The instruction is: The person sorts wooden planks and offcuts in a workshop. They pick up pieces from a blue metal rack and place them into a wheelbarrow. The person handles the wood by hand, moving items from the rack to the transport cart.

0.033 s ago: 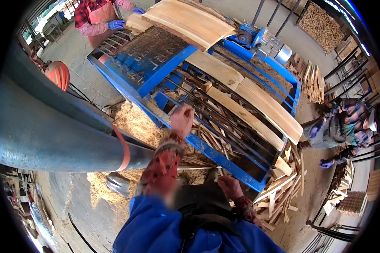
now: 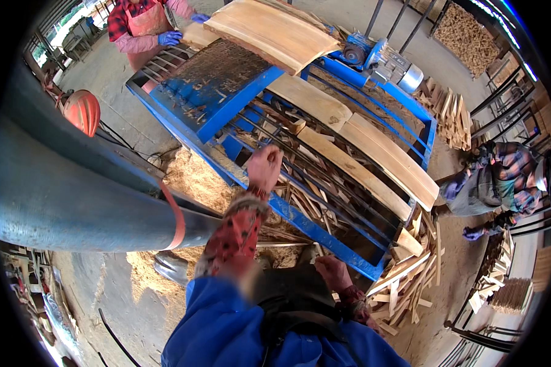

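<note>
Over the near edge of the blue machine frame (image 2: 300,223), the left hand (image 2: 264,168) reaches out with its fingers curled loosely downward and held together, resting on or just above the dark metal rods (image 2: 324,183) that run across the frame; whether it grips a rod or a scrap of wood I cannot tell. Its arm wears a red patterned sleeve (image 2: 236,235), likely as cover against splinters. The right hand (image 2: 333,272) hangs low at the frame's near corner, fingers bent inward in a loose fist; whether it holds anything I cannot tell.

On top of the frame lie long pale wooden boards (image 2: 373,162), set lengthwise so the rods carry them. Thin wood strips (image 2: 404,275) lie heaped on the ground off the frame's right end, probably where offcuts drop. Sawdust (image 2: 193,177) is piled below the frame's left side, beside a large grey pipe (image 2: 61,196) with an orange band.

At the far end of the frame a person in a red apron (image 2: 144,24) with blue gloves stands at a stack of boards. Right of the frame another person (image 2: 496,183) bends low over the wood on the ground.
</note>
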Action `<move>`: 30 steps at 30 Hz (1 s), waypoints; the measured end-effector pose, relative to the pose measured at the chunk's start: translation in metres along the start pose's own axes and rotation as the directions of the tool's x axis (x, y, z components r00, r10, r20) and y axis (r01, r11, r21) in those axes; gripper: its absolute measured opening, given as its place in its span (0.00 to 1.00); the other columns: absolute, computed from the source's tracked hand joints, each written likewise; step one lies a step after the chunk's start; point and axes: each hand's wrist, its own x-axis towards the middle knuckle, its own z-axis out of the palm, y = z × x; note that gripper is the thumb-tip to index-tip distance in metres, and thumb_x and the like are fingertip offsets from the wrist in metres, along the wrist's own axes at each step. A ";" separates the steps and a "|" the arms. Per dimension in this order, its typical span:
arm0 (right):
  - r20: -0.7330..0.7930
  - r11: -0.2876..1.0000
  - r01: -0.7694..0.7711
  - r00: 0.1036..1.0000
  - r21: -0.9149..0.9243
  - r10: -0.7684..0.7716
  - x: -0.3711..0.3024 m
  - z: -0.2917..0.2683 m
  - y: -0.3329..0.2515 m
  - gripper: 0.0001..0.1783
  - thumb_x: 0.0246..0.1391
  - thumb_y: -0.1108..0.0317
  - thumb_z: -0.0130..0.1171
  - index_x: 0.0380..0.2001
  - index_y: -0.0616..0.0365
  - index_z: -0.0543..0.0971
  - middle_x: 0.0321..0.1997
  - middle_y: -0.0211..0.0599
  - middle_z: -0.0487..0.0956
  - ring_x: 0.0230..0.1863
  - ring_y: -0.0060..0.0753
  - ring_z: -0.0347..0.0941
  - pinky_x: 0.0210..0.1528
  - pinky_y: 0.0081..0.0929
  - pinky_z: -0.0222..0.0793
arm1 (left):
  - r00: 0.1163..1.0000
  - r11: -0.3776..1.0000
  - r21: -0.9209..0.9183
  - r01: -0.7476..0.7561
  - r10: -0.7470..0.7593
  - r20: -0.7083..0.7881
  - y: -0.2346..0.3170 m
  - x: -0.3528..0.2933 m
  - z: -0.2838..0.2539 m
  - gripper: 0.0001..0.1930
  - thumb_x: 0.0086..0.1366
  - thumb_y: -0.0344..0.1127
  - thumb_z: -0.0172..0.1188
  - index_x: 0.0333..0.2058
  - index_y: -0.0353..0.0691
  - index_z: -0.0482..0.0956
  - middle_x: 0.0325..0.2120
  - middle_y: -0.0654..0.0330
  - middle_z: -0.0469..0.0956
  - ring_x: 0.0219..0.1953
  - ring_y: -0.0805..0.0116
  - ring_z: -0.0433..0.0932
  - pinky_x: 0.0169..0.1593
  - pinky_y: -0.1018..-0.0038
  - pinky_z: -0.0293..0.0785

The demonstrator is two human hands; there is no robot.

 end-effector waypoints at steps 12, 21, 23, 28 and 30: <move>0.053 0.972 -0.129 0.991 0.198 0.121 0.007 -0.055 0.037 0.11 0.57 0.67 0.61 0.40 0.64 0.81 0.33 0.42 0.82 0.32 0.31 0.81 0.36 0.26 0.76 | 0.948 0.898 0.417 0.138 -0.242 0.207 -0.036 0.089 0.140 0.18 0.50 0.45 0.68 0.39 0.45 0.80 0.36 0.45 0.79 0.41 0.46 0.78 0.43 0.55 0.76; 0.177 0.879 -0.284 0.957 0.382 0.232 0.016 -0.064 0.032 0.12 0.60 0.68 0.59 0.42 0.66 0.79 0.29 0.36 0.81 0.28 0.24 0.79 0.33 0.22 0.75 | 0.971 0.971 0.036 -0.238 0.237 0.010 0.058 0.183 0.044 0.19 0.53 0.28 0.70 0.46 0.41 0.82 0.35 0.61 0.82 0.31 0.73 0.78 0.36 0.74 0.76; 0.137 0.897 -0.251 0.967 0.363 0.215 0.017 -0.065 0.029 0.11 0.60 0.69 0.58 0.41 0.66 0.80 0.29 0.35 0.81 0.28 0.23 0.78 0.33 0.21 0.74 | 0.972 0.962 -0.152 -0.228 0.215 -0.099 0.111 0.197 -0.003 0.20 0.55 0.25 0.70 0.47 0.40 0.82 0.35 0.66 0.81 0.32 0.79 0.76 0.37 0.79 0.75; -0.025 0.937 -0.067 0.996 0.342 0.080 0.024 -0.068 0.001 0.08 0.59 0.72 0.58 0.38 0.66 0.80 0.29 0.36 0.80 0.31 0.24 0.78 0.34 0.21 0.72 | 0.908 0.837 -0.466 -0.288 0.084 -0.409 0.172 0.182 -0.111 0.16 0.60 0.22 0.64 0.48 0.33 0.80 0.33 0.64 0.81 0.31 0.80 0.74 0.41 0.82 0.72; -0.082 0.946 0.001 0.996 0.323 0.026 0.027 -0.067 -0.013 0.08 0.58 0.73 0.59 0.38 0.65 0.80 0.30 0.39 0.80 0.33 0.27 0.78 0.36 0.23 0.72 | 0.894 0.838 -0.463 -0.289 0.062 -0.444 0.178 0.165 -0.142 0.15 0.62 0.23 0.62 0.48 0.32 0.79 0.32 0.64 0.81 0.32 0.80 0.75 0.42 0.82 0.70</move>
